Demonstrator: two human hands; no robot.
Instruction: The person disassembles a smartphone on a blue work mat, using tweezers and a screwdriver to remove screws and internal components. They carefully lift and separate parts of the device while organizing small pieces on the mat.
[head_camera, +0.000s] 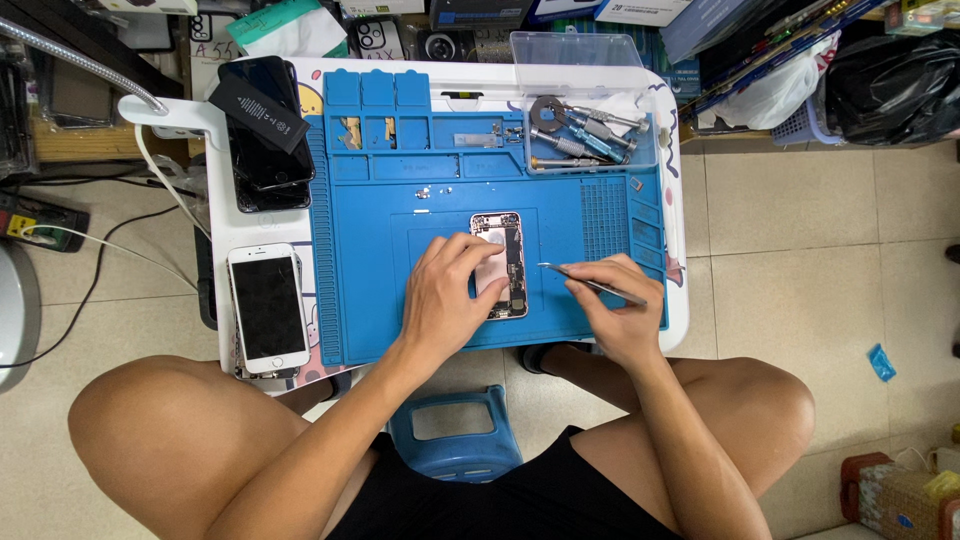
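The person sits over a small white table (225, 200) covered by a blue silicone work mat (400, 220), and the step in hand seems to be work inside an opened smartphone body with rose-coloured frame and exposed inner parts (510, 262). This phone lies near the middle of the mat, with its long axis running away from the person, one short end toward the far edge of the table and the other toward the person's body. The left hand (440, 300) rests on the phone's left side, fingers curled and pressing down to keep it steady. The right hand (618, 310) is closed in a pinch around thin metal tweezers (590, 283), whose tips point left toward the phone and hover just beside its right edge, not touching it. I judge that the next move needs a fine, steady approach of the tips into the open body, while the left hand keeps the phone from sliding.
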